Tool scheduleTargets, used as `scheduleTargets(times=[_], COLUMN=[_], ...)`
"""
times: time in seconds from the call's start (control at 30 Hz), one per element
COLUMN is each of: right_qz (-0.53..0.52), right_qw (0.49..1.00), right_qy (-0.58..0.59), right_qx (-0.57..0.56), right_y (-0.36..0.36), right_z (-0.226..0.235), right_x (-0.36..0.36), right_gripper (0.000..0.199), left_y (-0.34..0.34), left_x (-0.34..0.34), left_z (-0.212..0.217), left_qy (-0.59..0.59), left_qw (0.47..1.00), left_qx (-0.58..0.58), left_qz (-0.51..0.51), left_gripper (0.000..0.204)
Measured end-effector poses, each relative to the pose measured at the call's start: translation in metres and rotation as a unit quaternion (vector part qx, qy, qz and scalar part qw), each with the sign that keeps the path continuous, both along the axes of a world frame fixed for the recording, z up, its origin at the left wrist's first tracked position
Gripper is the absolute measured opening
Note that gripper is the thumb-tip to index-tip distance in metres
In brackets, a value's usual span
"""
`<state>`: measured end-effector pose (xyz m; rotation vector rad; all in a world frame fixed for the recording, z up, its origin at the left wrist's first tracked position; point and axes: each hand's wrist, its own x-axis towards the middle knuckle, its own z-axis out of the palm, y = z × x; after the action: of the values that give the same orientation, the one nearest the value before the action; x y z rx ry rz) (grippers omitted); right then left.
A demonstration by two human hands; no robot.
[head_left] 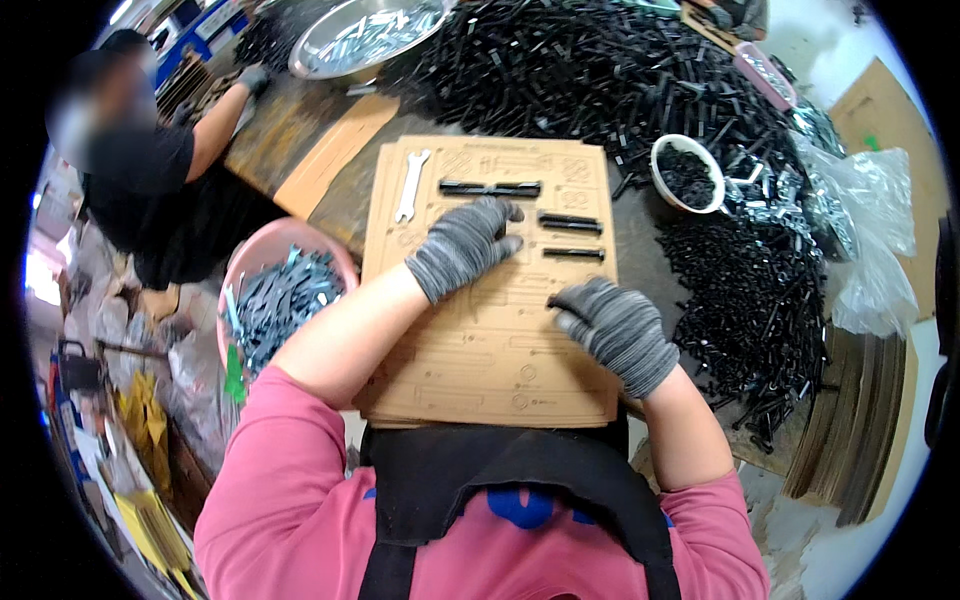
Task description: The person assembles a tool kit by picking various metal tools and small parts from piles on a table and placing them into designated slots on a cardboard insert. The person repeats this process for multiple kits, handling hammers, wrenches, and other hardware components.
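Lying beneath both hands: brown cardboard sheet printed with line outlines (470, 345), set square to the body, probably so the print can be read. Right hand in grey striped knit glove (620, 335) is half curled, thumb and forefinger close together; whether a small dark piece is pinched there cannot be told. Left hand, likewise gloved (465, 245), is loosely curled, thumb apart; no grasped item can be made out. Just beyond the left fingers, a long black metal rod (490, 188) is laid crosswise; between and beyond the hands, shorter black metal bolts (573, 253), spaced apart, perhaps matched to outlines. Beyond-left, a silver open-ended wrench (412, 187) is laid lengthwise. Left of the left forearm, a round pink plastic tub (262, 236) is filled with grey-blue metal pieces, presumably for easy reach. Farther, beyond both hands, black hardware is heaped (560, 75).
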<state>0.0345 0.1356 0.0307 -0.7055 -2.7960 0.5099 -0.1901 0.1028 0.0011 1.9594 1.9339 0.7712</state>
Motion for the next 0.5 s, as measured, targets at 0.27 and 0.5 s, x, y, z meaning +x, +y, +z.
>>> scheduleTargets(times=[0.27,0.5], right_qz=[0.181,0.168], right_qw=[0.983,0.985], right_qy=[-0.018,-0.017], right_qx=[0.038,-0.046], right_y=[-0.097,-0.077], right_z=[-0.030,-0.021], right_x=[-0.073,-0.041], right_gripper=[0.029,0.028], left_y=[-0.066,-0.157], left_x=[-0.025,-0.032], left_z=[0.015,0.023], left_qy=[-0.071,-0.062], left_qw=[0.997,0.996], left_qx=[0.008,-0.042], left_qz=[0.042,-0.043], left_gripper=[0.028,0.030])
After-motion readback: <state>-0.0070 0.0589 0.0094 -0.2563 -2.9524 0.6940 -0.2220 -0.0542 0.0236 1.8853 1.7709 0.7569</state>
